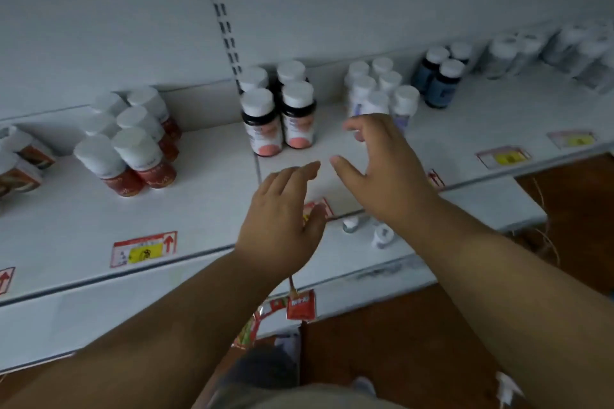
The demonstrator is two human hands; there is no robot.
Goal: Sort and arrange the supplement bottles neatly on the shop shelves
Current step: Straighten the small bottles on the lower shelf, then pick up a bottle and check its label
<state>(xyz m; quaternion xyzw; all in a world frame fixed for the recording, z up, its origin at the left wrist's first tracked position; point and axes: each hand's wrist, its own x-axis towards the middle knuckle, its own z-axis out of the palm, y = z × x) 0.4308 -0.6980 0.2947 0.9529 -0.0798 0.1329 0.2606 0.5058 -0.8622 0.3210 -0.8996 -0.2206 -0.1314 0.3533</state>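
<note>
Head view shows most bottles already grouped on the shelf [199, 209]: red ones [133, 156], pink-label ones [279, 116], pale purple ones [382, 90], blue ones [438, 76]. Our left hand [282, 219] and right hand [382, 169] hover spread, holding nothing, before the purple group. We judge the sorting well along; two small bottles [368, 229] on the lower shelf remain.

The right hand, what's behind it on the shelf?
Behind the right hand stands a cluster of white-capped bottles with purple labels on the shelf. Their caps show; the hand covers the lower parts of the nearest ones, so those labels cannot be read.
</note>
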